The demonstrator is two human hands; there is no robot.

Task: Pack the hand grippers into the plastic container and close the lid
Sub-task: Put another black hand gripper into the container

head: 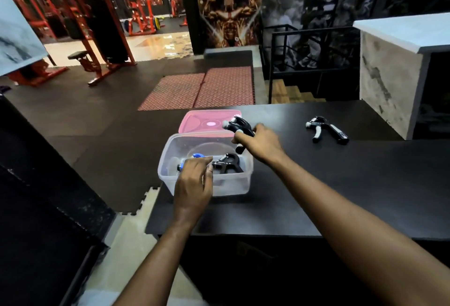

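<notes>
I see the clear plastic container (207, 179) standing open at the left end of the black table (316, 184), with the pink lid (204, 121) lying flat just behind it. My left hand (193, 184) is curled over the near rim, fingers closed on a blue hand gripper (194, 157) inside. A black gripper (227, 163) lies beside it in the container. My right hand (261, 142) is clenched around a black-and-grey gripper (239, 127), held above the far right corner. A fourth gripper (325, 130) lies on the table, well apart to the right.

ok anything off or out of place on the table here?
Nothing damaged or spilled. One oddity: the clear plastic container sits at the table's left edge, its left side seemingly overhanging the floor. One hand gripper lies unpacked to the right; the pink lid rests behind the container, off.
</notes>
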